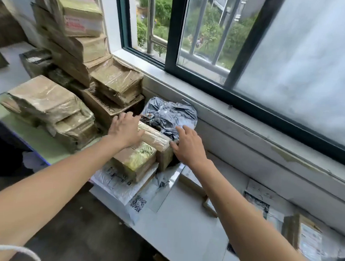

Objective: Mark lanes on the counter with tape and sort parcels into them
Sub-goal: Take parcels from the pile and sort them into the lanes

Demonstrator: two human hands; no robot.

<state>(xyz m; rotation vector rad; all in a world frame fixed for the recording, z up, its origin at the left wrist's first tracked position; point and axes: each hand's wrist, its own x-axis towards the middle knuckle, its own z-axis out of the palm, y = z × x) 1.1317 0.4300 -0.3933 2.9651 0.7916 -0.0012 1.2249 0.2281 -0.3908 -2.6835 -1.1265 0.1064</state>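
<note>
Two hands close on one small brown parcel (155,137), which sits atop a taped box (135,160) at the back of the counter (182,221), just beside a crumpled grey mailer (168,114). The left hand (125,129) lies over its left end, fingers fairly straight. The right hand (187,145) has its fingers spread apart, thumb touching the parcel's other end, forefinger on the mailer. Neither hand truly grips. Lifted like this, the parcel could slip out or drag the mailer along. A knock leftward might upset the leaning stack (76,33).

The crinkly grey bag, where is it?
Centre of the head view: the grey bag sits below the window, behind the brown parcel, by the right hand.
</note>
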